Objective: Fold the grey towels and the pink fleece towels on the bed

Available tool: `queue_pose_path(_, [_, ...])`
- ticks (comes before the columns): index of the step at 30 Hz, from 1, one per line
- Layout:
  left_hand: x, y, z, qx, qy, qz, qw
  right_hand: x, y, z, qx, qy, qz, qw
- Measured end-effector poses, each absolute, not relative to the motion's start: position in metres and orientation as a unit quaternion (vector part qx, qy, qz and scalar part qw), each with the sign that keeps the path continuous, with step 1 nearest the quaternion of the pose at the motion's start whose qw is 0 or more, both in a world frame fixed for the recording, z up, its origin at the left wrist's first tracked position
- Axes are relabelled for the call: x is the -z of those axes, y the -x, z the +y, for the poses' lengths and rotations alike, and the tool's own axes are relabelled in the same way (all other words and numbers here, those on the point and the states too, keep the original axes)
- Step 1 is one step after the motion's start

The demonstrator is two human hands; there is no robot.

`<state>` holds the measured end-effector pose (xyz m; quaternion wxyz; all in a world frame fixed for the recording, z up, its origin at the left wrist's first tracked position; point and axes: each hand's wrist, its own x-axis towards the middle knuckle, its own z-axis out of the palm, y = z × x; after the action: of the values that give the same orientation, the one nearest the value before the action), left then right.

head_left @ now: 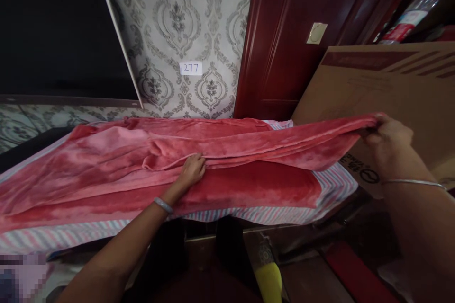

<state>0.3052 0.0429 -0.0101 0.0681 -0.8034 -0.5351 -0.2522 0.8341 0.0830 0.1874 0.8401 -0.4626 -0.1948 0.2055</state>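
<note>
A long pinkish-red plush fleece cloth [270, 141] lies in folds across a striped sheet [277, 214]. Its right end is lifted and drawn out in a narrowing strip, gripped by my right hand [389, 133]. My left hand [193, 169] rests near the middle with its fingers curled onto a fold edge of the same cloth. Below the strip, a smooth deeper-red layer [263, 182] is spread over the sheet. Whether that layer and the strip are one piece, I cannot tell. A wrinkled, bunched part of the cloth extends to the left.
Behind stands a patterned wall with a paper label [191, 68] reading 277. A dark screen [64, 33] is at left, a dark red door panel [280, 23] at centre right. A large cardboard box [384, 85] stands close to my right hand, with a plastic bottle [408, 21] beyond.
</note>
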Motion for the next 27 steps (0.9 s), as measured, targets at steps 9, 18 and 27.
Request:
queue_pose_path(9, [-0.084,-0.256,0.040,0.452,0.704,-0.545,0.057,-0.221,-0.798,0.048,-0.197,0.490,-0.144,0.837])
queue_pose_path(18, [-0.152,-0.220,-0.007,0.276,0.708,-0.639,0.123,-0.254,-0.770,0.009,-0.151,0.539,-0.329,0.760])
queue_pose_path(27, [-0.174,-0.190,-0.007,0.224,0.714,-0.645,0.158,-0.269,-0.762,-0.008,-0.226,0.593,-0.436,0.638])
